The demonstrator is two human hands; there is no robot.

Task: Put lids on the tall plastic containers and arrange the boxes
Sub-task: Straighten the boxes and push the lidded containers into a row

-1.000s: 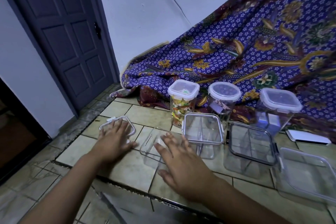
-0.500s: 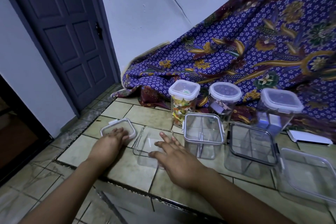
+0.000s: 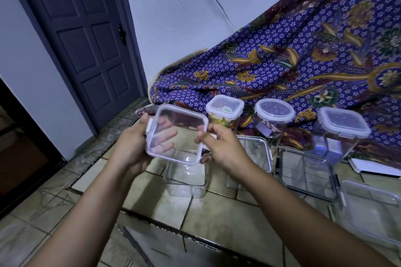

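Left hand [image 3: 130, 147] and right hand [image 3: 223, 147] grip opposite edges of the clear square lid [image 3: 180, 119], fingers curled, holding it tilted above the open container [image 3: 184, 180]. The container stands on the tiled floor [image 3: 217, 219]. Behind it are a row of lidded containers [image 3: 274, 110], a patterned cloth [image 3: 303, 60], a white wall [image 3: 184, 6] and a dark panelled door [image 3: 86, 39].

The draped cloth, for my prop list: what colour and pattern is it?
The cloth is purple with small white flowers and gold motifs; head view.
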